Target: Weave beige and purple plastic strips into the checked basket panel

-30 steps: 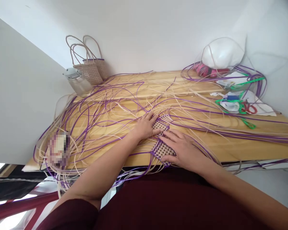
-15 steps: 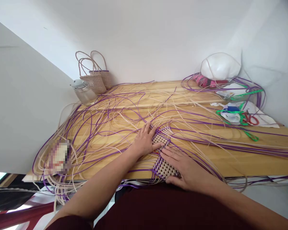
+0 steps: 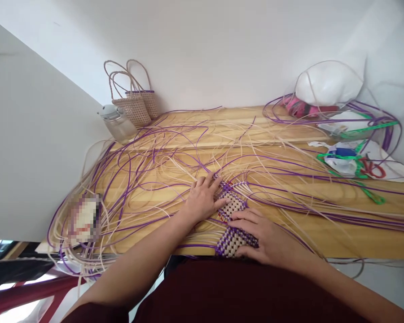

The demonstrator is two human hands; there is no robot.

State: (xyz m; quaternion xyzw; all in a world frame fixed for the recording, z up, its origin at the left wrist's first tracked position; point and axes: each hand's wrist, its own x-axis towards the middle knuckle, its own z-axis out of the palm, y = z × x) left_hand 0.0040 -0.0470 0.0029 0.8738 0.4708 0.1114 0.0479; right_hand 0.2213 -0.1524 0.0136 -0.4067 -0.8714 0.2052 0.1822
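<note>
A narrow woven panel (image 3: 231, 205) of purple and cream strands lies flat near the table's front edge, with small red and orange bits in its pattern. My left hand (image 3: 202, 199) rests on its upper left side, fingers extended and thumb reaching across the weave. On the lower right side lies my right hand (image 3: 261, 233), fingers spread and palm down, covering part of the weave. Long loose purple and cream strands (image 3: 289, 204) run out from both sides of the panel. Neither hand grips a strand that I can make out.
Two small woven baskets (image 3: 133, 110) and a lidded clear jug (image 3: 116, 123) stand at the back left. Tangled strands cover the wooden table (image 3: 148, 197). At right are red-handled scissors (image 3: 372, 168), green ribbon (image 3: 370, 193) and a white bundle (image 3: 328, 83). A blurred patch (image 3: 85, 218) sits at left.
The view has shifted a little. My right hand has slid slightly down and right, away from my left hand, uncovering more weave between them. My left hand stays on the panel.
</note>
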